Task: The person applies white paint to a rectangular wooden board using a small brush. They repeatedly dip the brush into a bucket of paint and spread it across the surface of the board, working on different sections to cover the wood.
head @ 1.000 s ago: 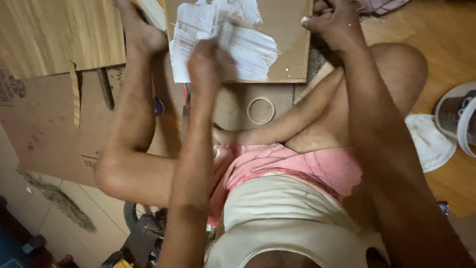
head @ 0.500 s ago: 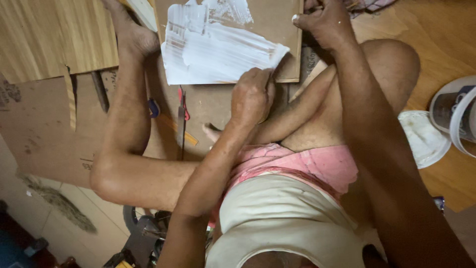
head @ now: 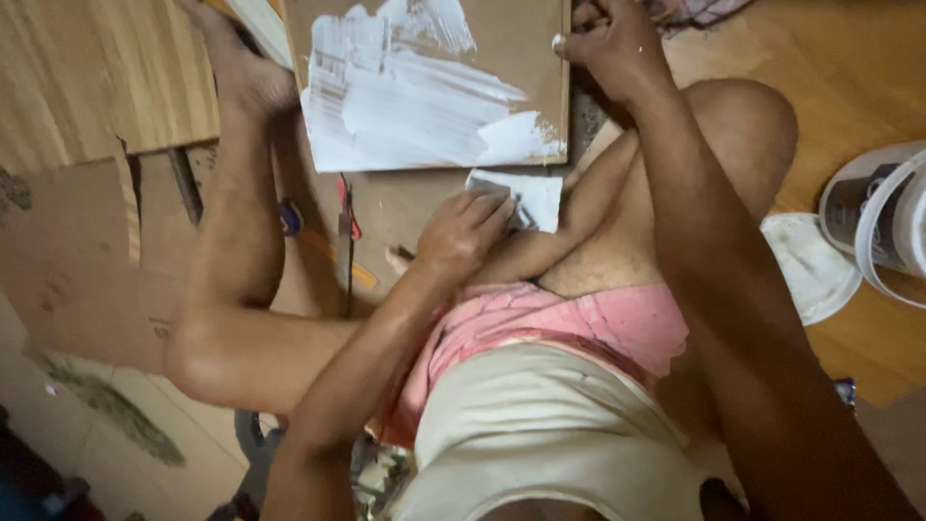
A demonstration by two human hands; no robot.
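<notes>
Left hand (head: pixel 463 236): grip closed on a flat scraper (head: pixel 526 198) coated white, just below the board's lower edge. Right hand (head: pixel 612 43): grip closed on the right edge of the brown board (head: pixel 511 39), smeared with white paste. White bucket (head: pixel 883 222) and lid (head: pixel 810 265) lie right on wooden floor.

Single view, head-worn camera; looks steeply down over own torso and folded legs toward floor (head: pixel 849 58); close range, forearms fill lower frame; brown board (head: pixel 521 58) smeared white at top edge, left hand (head: pixel 463 236) centre, right hand (head: pixel 608 39) top right, white bucket (head: pixel 883 222) cut by right edge; no second view to overlap.
</notes>
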